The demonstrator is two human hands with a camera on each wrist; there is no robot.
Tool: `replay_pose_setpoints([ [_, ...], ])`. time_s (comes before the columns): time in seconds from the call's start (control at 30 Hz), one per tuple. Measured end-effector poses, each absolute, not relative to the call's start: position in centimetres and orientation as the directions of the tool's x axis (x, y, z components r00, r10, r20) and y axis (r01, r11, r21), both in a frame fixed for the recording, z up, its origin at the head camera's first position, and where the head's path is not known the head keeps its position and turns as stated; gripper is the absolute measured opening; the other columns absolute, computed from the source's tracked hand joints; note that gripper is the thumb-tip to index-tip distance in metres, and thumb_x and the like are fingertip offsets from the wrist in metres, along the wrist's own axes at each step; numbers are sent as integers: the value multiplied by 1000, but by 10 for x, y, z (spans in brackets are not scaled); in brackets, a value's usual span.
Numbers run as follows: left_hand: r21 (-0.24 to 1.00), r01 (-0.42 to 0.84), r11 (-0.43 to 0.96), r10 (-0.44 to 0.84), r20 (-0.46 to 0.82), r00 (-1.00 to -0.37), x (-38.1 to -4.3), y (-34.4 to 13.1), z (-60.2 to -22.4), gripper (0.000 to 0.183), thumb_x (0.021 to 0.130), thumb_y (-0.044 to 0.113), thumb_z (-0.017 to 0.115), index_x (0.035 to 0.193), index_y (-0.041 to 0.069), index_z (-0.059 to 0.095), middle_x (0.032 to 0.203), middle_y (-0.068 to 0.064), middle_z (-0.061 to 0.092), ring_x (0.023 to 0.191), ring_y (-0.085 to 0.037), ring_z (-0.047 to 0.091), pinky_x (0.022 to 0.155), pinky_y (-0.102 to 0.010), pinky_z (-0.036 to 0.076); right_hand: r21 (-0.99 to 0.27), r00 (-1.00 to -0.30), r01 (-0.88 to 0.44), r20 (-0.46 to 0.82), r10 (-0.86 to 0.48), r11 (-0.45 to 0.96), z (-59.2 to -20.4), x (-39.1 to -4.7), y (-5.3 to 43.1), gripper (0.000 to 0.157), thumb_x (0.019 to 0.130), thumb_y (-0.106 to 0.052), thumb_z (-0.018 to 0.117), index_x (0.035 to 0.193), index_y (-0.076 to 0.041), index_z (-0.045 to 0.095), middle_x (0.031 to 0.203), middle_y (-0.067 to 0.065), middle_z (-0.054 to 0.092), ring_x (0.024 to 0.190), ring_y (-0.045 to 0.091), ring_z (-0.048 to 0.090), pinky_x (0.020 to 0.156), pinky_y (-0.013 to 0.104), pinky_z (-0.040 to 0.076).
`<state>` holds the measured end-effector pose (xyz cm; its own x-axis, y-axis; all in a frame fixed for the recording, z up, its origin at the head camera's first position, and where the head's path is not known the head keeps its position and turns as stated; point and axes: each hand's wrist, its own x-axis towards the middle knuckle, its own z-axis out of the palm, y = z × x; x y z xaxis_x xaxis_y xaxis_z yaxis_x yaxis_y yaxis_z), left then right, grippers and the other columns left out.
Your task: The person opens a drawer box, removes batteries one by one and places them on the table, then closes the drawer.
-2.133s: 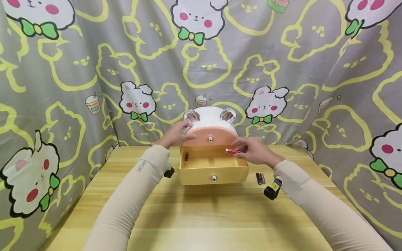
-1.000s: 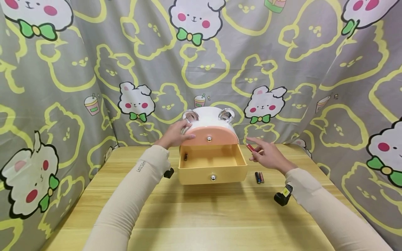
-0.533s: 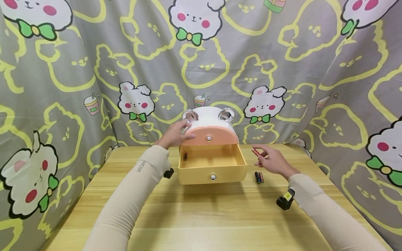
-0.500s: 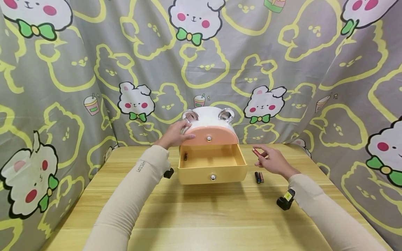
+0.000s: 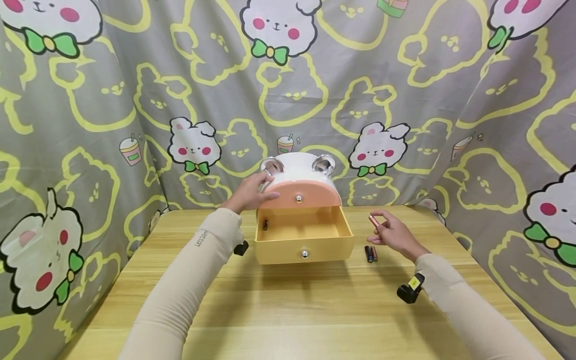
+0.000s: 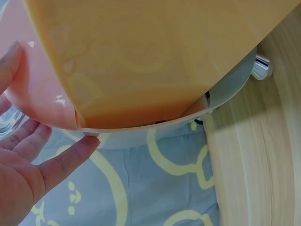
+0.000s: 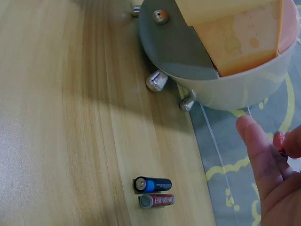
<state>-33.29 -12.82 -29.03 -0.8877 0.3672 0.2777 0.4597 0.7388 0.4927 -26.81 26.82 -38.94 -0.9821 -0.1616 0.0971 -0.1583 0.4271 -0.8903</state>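
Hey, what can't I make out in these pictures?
Head view: what the small dark item in the yellow drawer is; too small.
Head view: anything behind the peach front, which hides it.
Right wrist view: most of the held red battery, covered by the right hand.
Left wrist view: part of the left hand, cut off by the left edge.

Both arms (image 5: 180, 285) outstretched — sleeved, left hand (image 5: 249, 193) spread, right hand (image 5: 392, 234) pinching
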Motion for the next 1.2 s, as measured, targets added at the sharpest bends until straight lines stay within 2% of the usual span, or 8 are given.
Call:
replay_pose_setpoints([
  [0.17,490,465,737,372,281,-885,-332,-128,-289,45,86,31,76,118,6,56,126,-15,57,111,-31,51,97,-46,40,-953,-987,-86,42,-155,292,-393,-268,274,58,95,7,29,152,-1,20,98,28,46,80,24,69,72,27,56],
  [0.37,491,470,734,372,288,-882,-331,-129,-290,45,86,30,75,119,6,56,125,-15,57,111,-33,51,96,-47,41,-987,-987,113,-98,-125,-113,-393,-266,277,56,101,3,21,155,-6,9,110,22,41,84,12,68,77,19,53],
  [0.5,495,467,733,370,286,-884,-331,-128,-289,45,86,30,75,119,5,56,127,-16,56,113,-33,51,98,-47,40,-957,-982,168,-141,-125,-237,-393,-265,279,55,102,2,20,154,-6,7,116,21,37,86,11,67,80,18,51],
  [0.63,497,464,733,368,284,-885,-331,-128,-289,47,86,31,75,121,5,56,128,-16,56,114,-32,51,99,-47,40,-966,-984,163,-145,-104,-199,-395,-265,281,51,101,3,27,150,-4,13,105,17,46,84,14,67,78,20,53],
  [0.83,500,462,733,368,280,-887,-332,-128,-290,49,86,31,75,123,5,55,128,-16,56,116,-33,51,99,-47,40,-997,-992,82,-80,-93,-16,-399,-266,285,51,98,6,40,143,4,17,89,9,61,77,14,64,74,24,54],
  [1.0,495,460,737,369,277,-887,-332,-128,-290,47,86,31,75,121,5,56,128,-16,56,116,-33,51,100,-47,40,-992,-993,57,-68,-96,116,-403,-267,290,56,94,8,46,142,8,17,93,14,58,76,14,62,74,25,54],
  [1.2,491,463,738,371,278,-886,-332,-128,-289,45,86,30,75,118,5,56,130,-16,55,118,-34,50,101,-47,39,-960,-996,42,-62,-63,278,-413,-268,292,54,93,6,51,140,10,24,97,19,57,76,16,62,78,33,56],
])
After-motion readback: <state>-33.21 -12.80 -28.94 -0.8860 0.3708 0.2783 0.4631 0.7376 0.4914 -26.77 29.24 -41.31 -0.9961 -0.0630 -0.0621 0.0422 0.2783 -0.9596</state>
